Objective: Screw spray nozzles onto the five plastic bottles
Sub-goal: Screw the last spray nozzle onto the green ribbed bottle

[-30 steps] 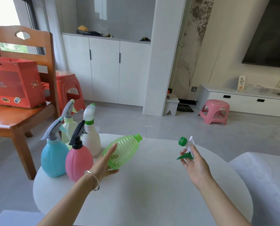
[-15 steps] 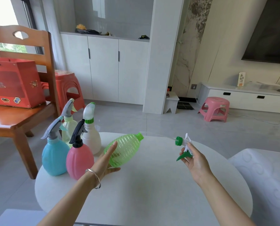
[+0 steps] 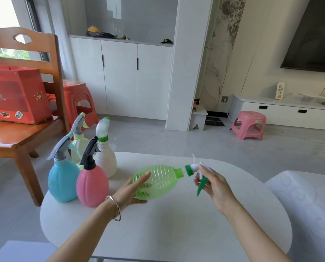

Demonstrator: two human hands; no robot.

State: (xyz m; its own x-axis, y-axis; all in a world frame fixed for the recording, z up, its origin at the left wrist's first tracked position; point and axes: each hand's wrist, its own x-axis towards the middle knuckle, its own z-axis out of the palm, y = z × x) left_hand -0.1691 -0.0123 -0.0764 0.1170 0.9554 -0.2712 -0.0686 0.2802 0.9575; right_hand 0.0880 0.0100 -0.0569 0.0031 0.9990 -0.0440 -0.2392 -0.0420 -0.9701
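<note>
Since half a second ago the right hand (image 3: 215, 186) has swung its nozzle (image 3: 193, 171) left, so the green collar now sits just beside the green bottle (image 3: 157, 181) neck; earlier they were well apart. Left hand (image 3: 133, 191) is wrapped loosely around the bottle's base, holding it tilted, neck to the right, over the table (image 3: 176, 233). Right fingers are pinched on the nozzle body, trigger pointing down. Four done: blue bottle (image 3: 63, 183), pink bottle (image 3: 92, 186), white bottle (image 3: 105, 157) and a pale yellow bottle (image 3: 80, 148) stand capped at far left. Left to do, by my read: seat this collar and twist it tight. Threads not yet engaged, as far as I can tell.
</note>
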